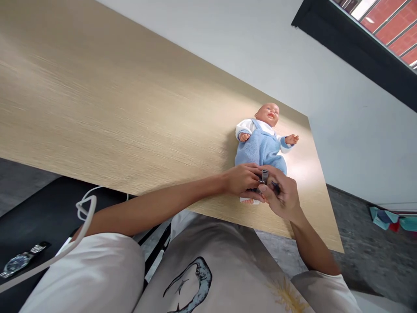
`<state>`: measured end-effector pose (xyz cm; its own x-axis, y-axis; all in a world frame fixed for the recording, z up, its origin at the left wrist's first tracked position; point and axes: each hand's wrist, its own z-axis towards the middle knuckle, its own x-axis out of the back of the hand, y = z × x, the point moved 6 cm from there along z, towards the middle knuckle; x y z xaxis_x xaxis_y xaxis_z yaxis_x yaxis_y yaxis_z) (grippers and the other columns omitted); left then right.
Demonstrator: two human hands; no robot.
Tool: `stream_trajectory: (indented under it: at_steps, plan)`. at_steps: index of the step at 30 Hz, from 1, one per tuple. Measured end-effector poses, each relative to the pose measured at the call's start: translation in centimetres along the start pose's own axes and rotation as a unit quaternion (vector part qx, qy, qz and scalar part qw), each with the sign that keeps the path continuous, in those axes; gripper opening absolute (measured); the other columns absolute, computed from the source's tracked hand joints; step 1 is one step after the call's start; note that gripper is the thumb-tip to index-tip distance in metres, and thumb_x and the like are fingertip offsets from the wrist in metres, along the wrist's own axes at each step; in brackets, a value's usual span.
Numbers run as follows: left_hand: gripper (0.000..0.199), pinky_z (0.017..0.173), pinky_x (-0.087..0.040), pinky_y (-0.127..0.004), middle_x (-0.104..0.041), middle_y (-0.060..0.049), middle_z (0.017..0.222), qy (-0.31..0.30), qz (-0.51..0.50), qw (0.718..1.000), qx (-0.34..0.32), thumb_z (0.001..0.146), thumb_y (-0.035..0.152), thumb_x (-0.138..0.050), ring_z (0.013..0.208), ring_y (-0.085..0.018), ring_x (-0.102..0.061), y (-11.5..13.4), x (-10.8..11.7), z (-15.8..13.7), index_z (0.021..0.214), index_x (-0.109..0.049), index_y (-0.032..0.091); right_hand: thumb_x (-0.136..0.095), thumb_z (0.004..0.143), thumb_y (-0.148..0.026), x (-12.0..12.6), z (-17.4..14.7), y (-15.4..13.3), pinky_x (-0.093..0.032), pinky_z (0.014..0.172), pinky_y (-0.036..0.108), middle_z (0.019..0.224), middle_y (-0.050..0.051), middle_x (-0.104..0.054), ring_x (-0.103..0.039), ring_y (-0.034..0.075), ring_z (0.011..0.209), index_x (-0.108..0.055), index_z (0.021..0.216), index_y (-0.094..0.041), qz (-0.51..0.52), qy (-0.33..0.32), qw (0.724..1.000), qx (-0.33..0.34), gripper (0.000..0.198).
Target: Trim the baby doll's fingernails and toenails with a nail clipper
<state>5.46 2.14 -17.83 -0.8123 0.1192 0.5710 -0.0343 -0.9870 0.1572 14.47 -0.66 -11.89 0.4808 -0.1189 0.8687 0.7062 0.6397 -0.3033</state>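
A baby doll (pixel 260 145) lies on its back on the table, in light blue fleece overalls with white sleeves. Over its lower legs, both hands come together. My left hand (pixel 244 179) is curled at the doll's leg, its fingertips meeting a small grey metal piece (pixel 265 175) with a slot, like a clasp. With thumb and fingers closed, my right hand (pixel 282 194) grips that piece from the other side. A dark part (pixel 275 187) shows between the right fingers; its kind is unclear. One doll foot (pixel 248 201) pokes out below my left hand; the other is mostly hidden.
The pale wooden table (pixel 130 100) runs along a white wall (pixel 211 34), its right end just past the doll. On a black seat (pixel 48 217) at lower left lies a metal wristwatch (pixel 21 263). A white cable (pixel 81 234) loops near my left arm.
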Motion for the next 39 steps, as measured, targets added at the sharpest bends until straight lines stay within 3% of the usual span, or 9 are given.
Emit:
stream_trajectory:
  at_steps: [4, 8, 11, 14, 17, 20, 24, 30, 39]
  plan:
    - [0.036, 0.1, -0.038, -0.036, -0.071, -0.006, 0.086, -0.082, -0.004, 0.996, 0.044, 0.098, 0.041, -0.05, 0.093, -0.019, -0.063, -0.7, -1.3, -0.4, 0.088, -0.072, 0.015, -0.054, 0.085, -0.026, -0.4, 0.1, -0.5, -0.033, 0.072, 0.0, 0.06, -0.005, -0.045, -0.035, -0.012, 0.065, -0.054, 0.125, -0.015, -0.041, -0.001, 0.998, 0.045, 0.042]
    - [0.026, 0.116, -0.024, -0.036, -0.071, -0.001, 0.102, -0.156, -0.054, 0.983, 0.079, 0.093, 0.034, -0.051, 0.109, -0.018, -0.059, -1.2, -2.8, -1.1, 0.095, -0.073, 0.02, -0.056, 0.084, -0.03, -1.4, 0.0, -0.7, -0.033, 0.078, 0.003, 0.065, -0.004, -0.049, -0.04, -0.012, 0.07, -0.053, 0.126, -0.017, -0.048, -0.039, 0.996, 0.07, 0.044]
    - [0.027, 0.113, -0.027, -0.035, -0.07, 0.002, 0.109, -0.152, -0.068, 0.981, 0.096, 0.093, 0.034, -0.048, 0.113, -0.018, -0.057, -1.2, -2.8, -1.1, 0.098, -0.072, 0.022, -0.053, 0.085, -0.029, -1.8, 0.0, -0.8, -0.035, 0.084, 0.003, 0.075, -0.002, -0.055, -0.043, -0.011, 0.077, -0.054, 0.125, -0.018, -0.038, -0.045, 0.995, 0.084, 0.041]
    - [0.031, 0.112, -0.029, -0.035, -0.07, 0.001, 0.104, -0.145, -0.062, 0.983, 0.095, 0.094, 0.035, -0.044, 0.111, -0.018, -0.057, -0.6, -2.5, -0.8, 0.095, -0.071, 0.02, -0.052, 0.085, -0.029, -1.8, -0.3, -0.6, -0.037, 0.082, 0.003, 0.069, -0.002, -0.052, -0.042, -0.01, 0.073, -0.054, 0.126, -0.017, 0.005, -0.033, 0.996, 0.082, 0.042]
    - [0.035, 0.11, -0.031, -0.04, -0.068, -0.006, 0.105, -0.14, -0.006, 0.986, 0.089, 0.087, 0.045, -0.052, 0.105, -0.021, -0.058, 0.3, -2.1, -0.4, 0.095, -0.068, 0.015, -0.05, 0.087, -0.033, -2.0, -0.8, 0.8, -0.031, 0.066, -0.001, 0.061, -0.003, -0.044, -0.035, -0.012, 0.062, -0.048, 0.131, -0.014, 0.119, -0.037, 0.992, 0.002, 0.048]
    - [0.042, 0.108, -0.032, -0.045, -0.066, -0.011, 0.111, -0.129, 0.078, 0.986, 0.07, 0.076, 0.046, -0.064, 0.107, -0.026, -0.056, 1.1, -1.9, -0.2, 0.1, -0.067, 0.013, -0.043, 0.089, -0.047, -2.6, -1.3, 2.3, -0.031, 0.058, -0.002, 0.069, -0.001, -0.051, -0.038, -0.012, 0.059, -0.039, 0.135, -0.01, 0.278, -0.079, 0.951, -0.113, 0.059]
    - [0.034, 0.102, -0.034, -0.046, -0.064, -0.011, 0.113, -0.148, 0.117, 0.981, 0.04, 0.072, 0.032, -0.065, 0.107, -0.026, -0.055, 1.7, -2.2, -0.3, 0.102, -0.066, 0.015, -0.044, 0.081, -0.068, -2.7, -1.3, 2.9, -0.038, 0.058, -0.002, 0.078, 0.002, -0.055, -0.048, -0.01, 0.063, -0.036, 0.131, -0.006, 0.419, -0.109, 0.883, -0.182, 0.08]
    - [0.025, 0.092, -0.039, -0.047, -0.064, -0.012, 0.109, -0.228, 0.123, 0.966, 0.012, 0.081, 0.031, -0.06, 0.107, -0.031, -0.053, 2.0, -3.7, -1.2, 0.101, -0.065, 0.015, -0.046, 0.078, -0.07, -3.8, -1.0, 2.4, -0.041, 0.055, -0.001, 0.085, 0.002, -0.053, -0.049, -0.009, 0.066, -0.032, 0.132, -0.006, 0.497, -0.225, 0.816, -0.191, 0.084]
    - [0.023, 0.087, -0.043, -0.046, -0.064, -0.014, 0.108, -0.252, 0.147, 0.956, 0.001, 0.086, 0.027, -0.053, 0.102, -0.03, -0.056, 2.7, -4.0, -1.1, 0.103, -0.062, 0.013, -0.048, 0.081, -0.062, -4.0, -1.1, 2.2, -0.043, 0.059, -0.003, 0.09, 0.001, -0.052, -0.049, -0.011, 0.068, -0.032, 0.132, -0.008, 0.564, -0.256, 0.768, -0.161, 0.076]
